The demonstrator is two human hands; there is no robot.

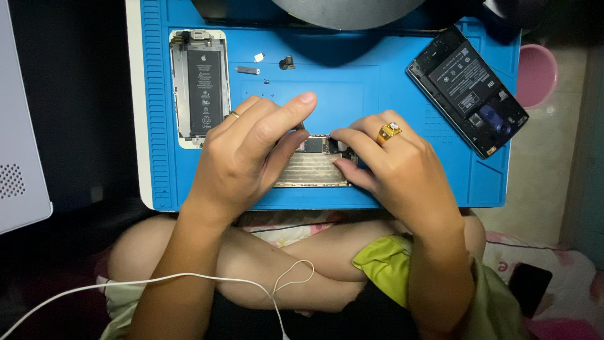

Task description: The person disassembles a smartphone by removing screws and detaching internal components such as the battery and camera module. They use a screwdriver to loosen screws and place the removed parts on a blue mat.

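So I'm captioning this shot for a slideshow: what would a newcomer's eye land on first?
Both hands, left hand and right hand, meet mid-frame over an opened phone part on a bright blue work mat. A white phone with its battery bared lies at the mat's upper left, and a dark opened phone sits angled at its upper right.

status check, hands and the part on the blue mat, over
Left hand and right hand both pinch the flat metal phone panel on the blue work mat. Opened white phone sits upper left, opened black phone upper right. Nothing between.
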